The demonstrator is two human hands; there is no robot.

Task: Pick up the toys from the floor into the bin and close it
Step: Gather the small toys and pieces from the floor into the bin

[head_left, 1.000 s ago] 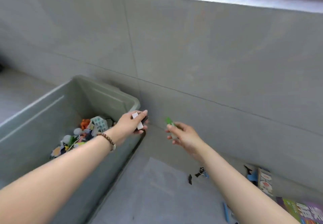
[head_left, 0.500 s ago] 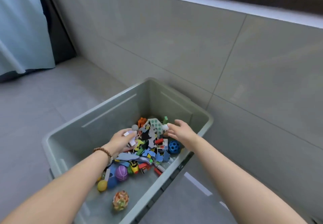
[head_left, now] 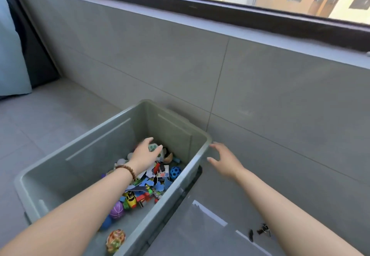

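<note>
**A:** Start at the fingertips. What are the left fingers point(head_left: 148, 141) doing?

**B:** They are loosely spread and reach forward, pinching nothing that I can see. They hang over a white piece with green dots point(head_left: 153, 147); I cannot tell if they touch it. The left hand point(head_left: 145, 155) is inside the bin, above the far end of the toy pile, with a brown bead bracelet point(head_left: 128, 170) on the wrist.

**A:** And the right?

**B:** The right fingers point(head_left: 215, 145) are spread and slightly bent, and they hold nothing. The right hand point(head_left: 225, 160) is outside the bin, just beside its far right corner, near the rim but apart from it.

**A:** How does the bin point(head_left: 90, 165) lie?

**B:** It is a grey-green plastic tub, upright on the tiled floor point(head_left: 40, 125) and open at the top. Its long axis runs from lower left to upper right, and its far short end is close to the grey tiled wall point(head_left: 260, 95).

**A:** Where are the toys point(head_left: 152, 185)?

**B:** They are heaped along the right inner wall. A blue holed ball point(head_left: 175, 172) lies at the far end, a yellow toy car point(head_left: 131, 199) in the middle, a purple ball point(head_left: 117, 211) nearer, and a multicoloured ball point(head_left: 115, 239) nearest the camera.

**A:** Is anything on the floor?

**B:** A few small black pieces point(head_left: 262, 231) lie to the right, well apart from the bin.
</note>
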